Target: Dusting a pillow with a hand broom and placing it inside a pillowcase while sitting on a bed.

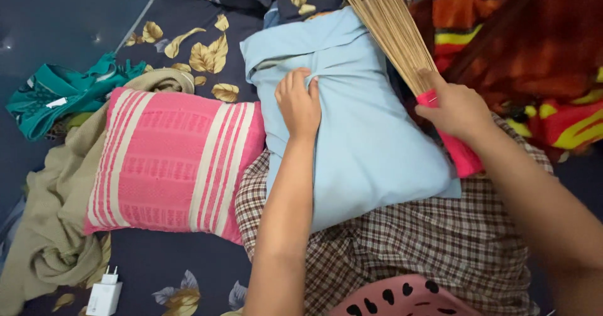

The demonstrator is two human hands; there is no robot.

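The left hand [299, 104] pinches the light blue pillow [358, 121] lying on the checked cloth [402, 253]; the right hand [457, 108] grips the stick broom [386, 24], probably by its pink handle. A firm pinch keeps the cover taut.

A bed covered by a dark navy sheet [182, 27] printed with tan leaves carries everything here. On it, at the middle left, lies a pink pillow with cream stripes [173, 162], partly over a crumpled beige cloth [53, 215] that runs down the left side, with a bunched teal garment [59, 93] at the far left edge and a white charger plug [105, 294] at the near left. To the right of the pink pillow rests a light blue pillow [358, 127], its near end overlapping a brown checked cloth [433, 240], and a red, orange and yellow blanket [534, 46] is heaped at the far right.
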